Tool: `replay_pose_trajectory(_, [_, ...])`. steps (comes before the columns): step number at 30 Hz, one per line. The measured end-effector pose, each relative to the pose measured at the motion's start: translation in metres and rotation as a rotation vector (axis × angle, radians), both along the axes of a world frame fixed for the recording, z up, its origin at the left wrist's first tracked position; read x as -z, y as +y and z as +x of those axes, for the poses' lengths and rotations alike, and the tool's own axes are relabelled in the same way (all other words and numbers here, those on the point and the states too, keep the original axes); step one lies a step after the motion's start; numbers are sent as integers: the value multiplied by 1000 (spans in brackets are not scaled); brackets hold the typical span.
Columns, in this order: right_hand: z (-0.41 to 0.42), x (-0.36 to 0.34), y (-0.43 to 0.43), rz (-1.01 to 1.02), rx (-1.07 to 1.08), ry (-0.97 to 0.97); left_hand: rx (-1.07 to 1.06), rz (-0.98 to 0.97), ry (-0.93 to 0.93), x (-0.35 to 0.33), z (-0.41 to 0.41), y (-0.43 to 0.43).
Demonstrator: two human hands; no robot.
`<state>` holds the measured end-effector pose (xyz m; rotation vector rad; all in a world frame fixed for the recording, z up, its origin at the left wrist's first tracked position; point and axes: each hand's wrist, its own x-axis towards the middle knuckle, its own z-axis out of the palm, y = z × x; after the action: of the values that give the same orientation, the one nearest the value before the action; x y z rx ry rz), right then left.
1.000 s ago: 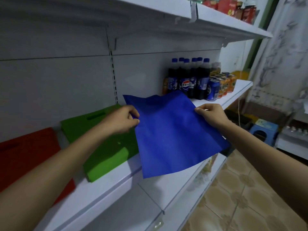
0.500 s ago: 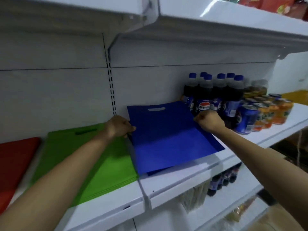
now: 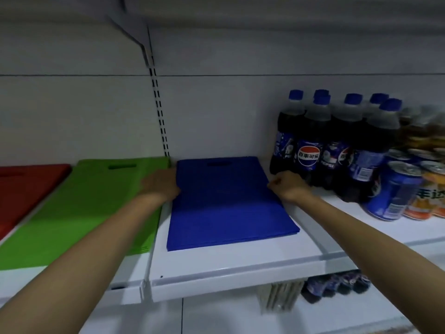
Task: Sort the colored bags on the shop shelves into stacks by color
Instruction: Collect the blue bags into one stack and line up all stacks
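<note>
A blue bag [image 3: 224, 203] lies flat on top of a blue stack on the white shelf [image 3: 240, 263], its handle slot toward the back wall. My left hand [image 3: 160, 185] holds its left edge with curled fingers. My right hand [image 3: 289, 186] pinches its right edge, fingers curled. To the left of the blue stack lies a green stack of bags [image 3: 84, 208], and a red stack [image 3: 21, 189] lies at the far left.
Dark cola bottles [image 3: 332, 145] with blue caps stand right behind my right hand. Blue and orange cans [image 3: 397, 191] crowd the shelf's right end. An upper shelf's bracket [image 3: 134, 32] hangs overhead. More bottles [image 3: 337, 285] stand on the shelf below.
Both hands carried the blue bag from the air in to the shelf and laid it flat on the blue stack. The view moved closer to the shelf.
</note>
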<state>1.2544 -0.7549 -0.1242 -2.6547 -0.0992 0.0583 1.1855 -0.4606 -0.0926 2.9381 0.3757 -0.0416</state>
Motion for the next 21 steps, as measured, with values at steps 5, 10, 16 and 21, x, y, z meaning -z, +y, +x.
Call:
replay_pose_trajectory(5, [7, 4, -1, 64, -71, 10, -26, -18, 2, -1, 3, -8])
replay_pose_trajectory(10, [3, 18, 5, -159, -57, -168, -36, -38, 53, -4, 2, -14])
replay_pose_trajectory(16, [7, 22, 5, -217, -75, -191, -62, -66, 81, 1, 4, -10])
replay_pose_trajectory(21, [6, 26, 3, -182, -64, -225, -36, 0, 80, 2, 3, -15])
